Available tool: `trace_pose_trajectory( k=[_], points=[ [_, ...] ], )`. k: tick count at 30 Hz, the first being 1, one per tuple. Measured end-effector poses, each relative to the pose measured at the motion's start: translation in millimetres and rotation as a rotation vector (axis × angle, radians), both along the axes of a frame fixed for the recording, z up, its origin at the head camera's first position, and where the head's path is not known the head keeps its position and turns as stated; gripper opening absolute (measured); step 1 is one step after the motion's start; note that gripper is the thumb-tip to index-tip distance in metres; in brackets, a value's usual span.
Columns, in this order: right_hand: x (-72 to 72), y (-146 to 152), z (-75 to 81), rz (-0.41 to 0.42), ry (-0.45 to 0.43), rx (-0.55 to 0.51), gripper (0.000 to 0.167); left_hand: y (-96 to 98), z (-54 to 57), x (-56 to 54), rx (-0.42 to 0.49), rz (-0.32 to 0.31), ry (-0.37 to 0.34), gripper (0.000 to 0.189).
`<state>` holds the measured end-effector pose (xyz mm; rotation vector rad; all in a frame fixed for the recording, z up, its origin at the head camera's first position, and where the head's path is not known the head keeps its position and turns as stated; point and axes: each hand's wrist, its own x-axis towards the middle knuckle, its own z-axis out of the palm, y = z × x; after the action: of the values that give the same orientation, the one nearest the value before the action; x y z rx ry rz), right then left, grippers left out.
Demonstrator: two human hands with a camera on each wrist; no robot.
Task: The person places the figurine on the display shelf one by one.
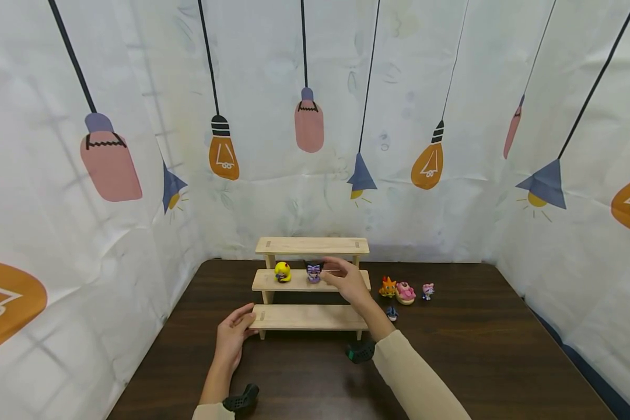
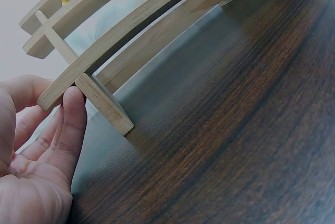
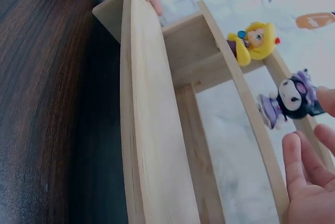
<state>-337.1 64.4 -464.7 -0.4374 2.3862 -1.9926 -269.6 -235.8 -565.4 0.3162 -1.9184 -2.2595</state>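
The small black-and-purple figurine with a white face point(image 1: 314, 274) stands upright on the middle board point(image 1: 263, 281) of a pale wooden three-tier stand point(image 1: 315, 245). The right hand point(image 1: 349, 287) is at its 3 o'clock, fingers loosely parted, with no pinch showing; whether a fingertip brushes its ear I cannot tell. At 8 o'clock, the left hand point(image 1: 233, 337) grips the end of the lowest board point(image 1: 310, 317). A yellow-haired figurine point(image 1: 282, 272) stands at 9 o'clock on the same board.

The figurine looks like hard plastic: likely light, stiff, slightly slick and, with its big head, easily tipped. A light thumb-and-finger pinch at the sides of the body should suit it better than the ears. The stand seems rigid but light enough to slide on the dark brown worktop point(image 1: 451, 356), so steadying its end makes sense.
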Motion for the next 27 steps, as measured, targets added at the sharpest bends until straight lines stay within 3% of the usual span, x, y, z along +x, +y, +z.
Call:
trace_pose_trajectory(
  k=[12,20,27],
  points=[
    [21.0,55.7,-12.9,-0.035,-0.022,-0.102,0.040,-0.6,-1.0,-1.0,-0.005,-0.001,-0.003,0.048],
    [39.4,107.5,-13.9,-0.162,0.012,-0.056,0.035,1.4,-0.2,-0.6,-0.002,-0.002,-0.006,0.048],
    [48.0,144.9,-31.3,-0.257,-0.004,-0.010,0.039,0.6,-0.5,-1.6,-0.005,0.004,-0.006,0.048]
  ],
)
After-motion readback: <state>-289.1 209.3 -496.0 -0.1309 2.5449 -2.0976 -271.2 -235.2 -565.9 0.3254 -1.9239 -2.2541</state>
